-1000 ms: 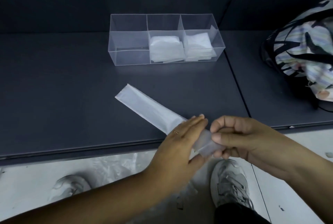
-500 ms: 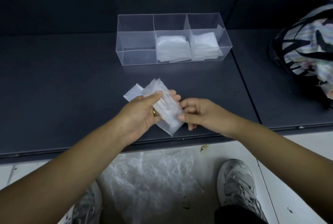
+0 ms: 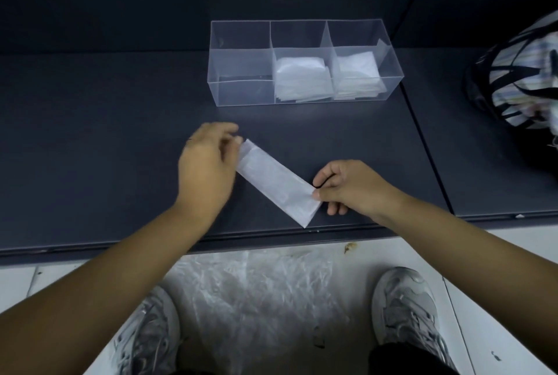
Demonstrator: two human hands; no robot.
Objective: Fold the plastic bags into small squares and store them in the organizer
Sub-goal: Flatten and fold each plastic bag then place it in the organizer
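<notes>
Head view. A plastic bag (image 3: 276,183), folded into a long narrow strip, lies flat and diagonally on the dark tabletop (image 3: 90,139), running from far left to near right, with its near end close to the tabletop's near edge. The right hand (image 3: 347,187) pinches the near-right end of the strip between thumb and forefinger, the remaining fingers curled beneath. The left hand (image 3: 208,163) is at the far-left end of the strip with its fingers bent toward the corner; motion blur prevents telling whether it grasps the plastic or merely touches it. Farther back stands the clear organizer (image 3: 241,72), divided into three compartments side by side: a stack of folded squares (image 3: 302,75) fills the middle one, and a second stack (image 3: 356,72) the right one. A striped fabric bag (image 3: 519,79) rests at the far right. Below the tabletop edge, crumpled clear plastic (image 3: 256,299) lies on the floor between two grey shoes (image 3: 404,308).
</notes>
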